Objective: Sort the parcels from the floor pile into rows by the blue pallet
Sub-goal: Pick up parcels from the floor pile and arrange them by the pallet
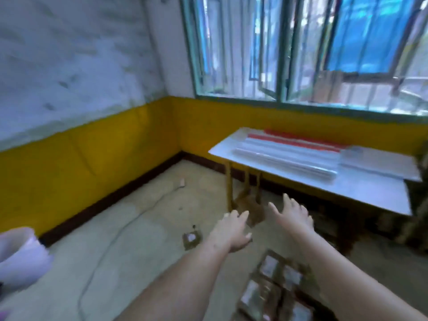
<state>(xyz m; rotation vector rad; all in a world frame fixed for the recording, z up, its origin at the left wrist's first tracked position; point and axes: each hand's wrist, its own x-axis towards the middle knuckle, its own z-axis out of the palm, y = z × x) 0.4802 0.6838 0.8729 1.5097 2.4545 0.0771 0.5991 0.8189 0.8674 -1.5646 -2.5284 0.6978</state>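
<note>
Both hands [261, 224] outstretched, empty — parcels [275, 286] below.

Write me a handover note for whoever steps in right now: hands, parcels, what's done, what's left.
Left hand: open, holding nothing, stretched out over the floor.
Right hand: open, empty, reaching forward beside the left.
Parcels: a cluster of brown parcels lies packed side by side on the floor under the right forearm. One single parcel lies apart, left of the left hand.
Blue pallet: not in view. The frame is blurred.
Done: some parcels appear laid together.
Left: the lone parcel at least; the pile is out of view.
</note>
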